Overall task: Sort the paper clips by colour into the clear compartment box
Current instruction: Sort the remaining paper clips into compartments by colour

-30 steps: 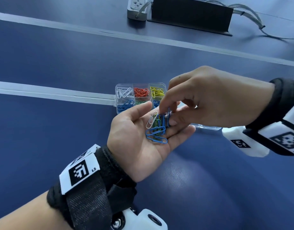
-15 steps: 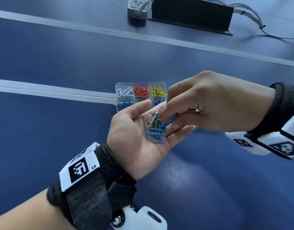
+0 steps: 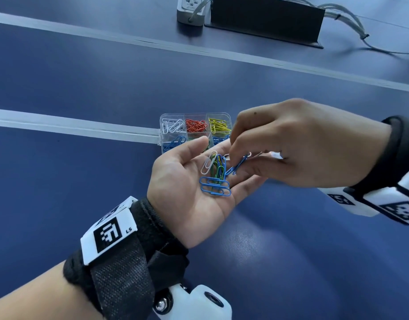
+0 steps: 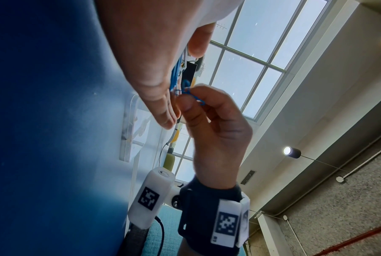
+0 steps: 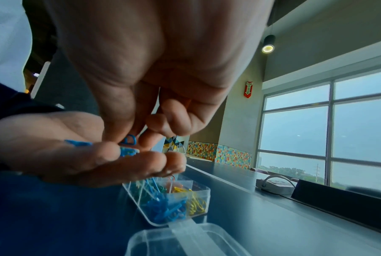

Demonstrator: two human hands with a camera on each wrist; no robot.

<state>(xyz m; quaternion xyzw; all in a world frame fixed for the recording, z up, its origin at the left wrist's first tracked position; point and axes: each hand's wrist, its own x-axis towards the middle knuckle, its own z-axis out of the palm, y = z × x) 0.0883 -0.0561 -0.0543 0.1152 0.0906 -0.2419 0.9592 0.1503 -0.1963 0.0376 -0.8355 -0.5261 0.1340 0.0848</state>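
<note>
Right hand (image 3: 309,144) pinches one blue paper clip (image 3: 238,165) between thumb and forefinger, just above the fingers of the left hand; the clip hangs tilted, lower end near the heap. Left hand (image 3: 194,183) is held palm up, fingers relaxed and flat, carrying a small heap of loose clips (image 3: 215,179): several blue, some green, one white on the thumb side. The hands meet above the table, over the near edge of the clear compartment box (image 3: 166,132). The box sits on the dark blue table (image 3: 83,84), at the end of a pale strip (image 3: 60,125) running in from the left edge. Compartments visible in the head view: far row white, red, yellow; near row blue, a green one partly hidden by the left thumb, blue again. From the right wrist view the box's clear lid (image 5: 185,240) lies open, flat on the table beside it. At the far edge stand a power strip (image 3: 191,8) and a black housing (image 3: 265,17) with grey cables (image 3: 351,26).
</note>
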